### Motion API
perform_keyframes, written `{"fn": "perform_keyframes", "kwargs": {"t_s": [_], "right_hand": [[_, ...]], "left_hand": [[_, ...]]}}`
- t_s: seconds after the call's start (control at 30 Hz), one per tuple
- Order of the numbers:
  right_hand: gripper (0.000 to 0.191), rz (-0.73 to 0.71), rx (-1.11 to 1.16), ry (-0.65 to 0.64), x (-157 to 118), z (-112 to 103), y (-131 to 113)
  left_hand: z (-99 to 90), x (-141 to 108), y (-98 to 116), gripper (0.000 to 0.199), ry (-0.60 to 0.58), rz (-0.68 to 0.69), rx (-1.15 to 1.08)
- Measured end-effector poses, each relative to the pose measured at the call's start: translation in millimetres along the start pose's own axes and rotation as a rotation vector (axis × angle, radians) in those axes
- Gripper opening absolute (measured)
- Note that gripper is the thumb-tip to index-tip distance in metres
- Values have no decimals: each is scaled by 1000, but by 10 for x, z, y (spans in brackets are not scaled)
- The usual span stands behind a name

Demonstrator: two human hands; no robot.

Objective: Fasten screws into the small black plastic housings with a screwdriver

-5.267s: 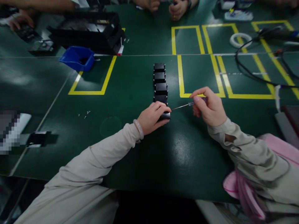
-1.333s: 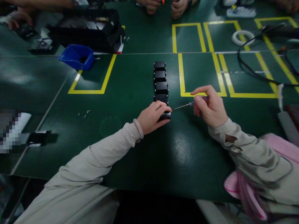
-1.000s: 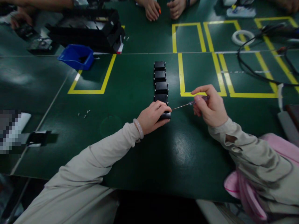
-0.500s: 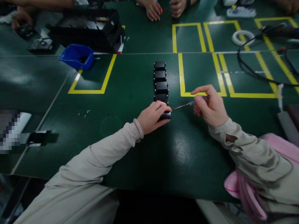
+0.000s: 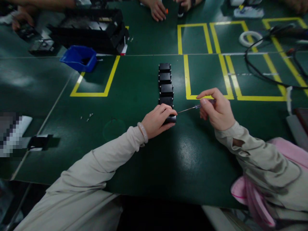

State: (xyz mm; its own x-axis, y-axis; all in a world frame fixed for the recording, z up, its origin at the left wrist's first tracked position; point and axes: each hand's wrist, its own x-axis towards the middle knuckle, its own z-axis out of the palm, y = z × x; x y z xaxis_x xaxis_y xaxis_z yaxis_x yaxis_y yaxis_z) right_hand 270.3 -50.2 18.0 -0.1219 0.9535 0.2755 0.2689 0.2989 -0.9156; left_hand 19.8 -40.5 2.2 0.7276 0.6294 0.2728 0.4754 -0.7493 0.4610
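Observation:
My left hand (image 5: 157, 121) grips the nearest black block (image 5: 171, 119), at the near end of a column of black blocks (image 5: 166, 89) on the green table (image 5: 144, 173). Small shiny screws stick out at the sides of those blocks. In my right hand (image 5: 218, 110) is a thin screwdriver (image 5: 190, 109), held by its clear handle. Its tip points left and meets the right side of the held block, by my left fingertips; the exact contact is hidden.
Several tiny screws (image 5: 89, 116) lie left of my left hand. Farther off are a blue bin (image 5: 81, 58), black trays (image 5: 89, 29), a white tape ring (image 5: 250, 39) and a black cable (image 5: 258, 73). Another person's hands (image 5: 158, 10) rest across the table.
Both my hands and the screwdriver look almost unmoved. Across the table, the other person's right-side hand has shifted and now holds a dark object.

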Motion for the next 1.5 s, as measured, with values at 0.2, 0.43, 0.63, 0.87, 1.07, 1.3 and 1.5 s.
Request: {"fn": "perform_keyframes", "kwargs": {"t_s": [0.2,0.43,0.63,0.87,1.07,1.3,1.5], "right_hand": [[17,-7,-38,13,-3,-12,12],[17,-8,-17,2,-4,-4,5],[17,-14,-27,10,-2,-5,14],[17,-6,-1,1,-2,0,-7],[17,-9,-53,3,-6,-6,-8],[17,-10,-26,3,-6,5,-41],[21,0,-46,5,-8,-4,-11]], "left_hand": [[1,0,0,27,-2,-5,2],[2,1,-3,28,-1,-8,-1],[-2,4,3,28,1,4,6],[2,4,-3,27,11,16,5],[7,1,-9,27,13,18,4],[0,3,-4,27,5,4,4],[-1,2,-1,27,0,-3,-6]]}}
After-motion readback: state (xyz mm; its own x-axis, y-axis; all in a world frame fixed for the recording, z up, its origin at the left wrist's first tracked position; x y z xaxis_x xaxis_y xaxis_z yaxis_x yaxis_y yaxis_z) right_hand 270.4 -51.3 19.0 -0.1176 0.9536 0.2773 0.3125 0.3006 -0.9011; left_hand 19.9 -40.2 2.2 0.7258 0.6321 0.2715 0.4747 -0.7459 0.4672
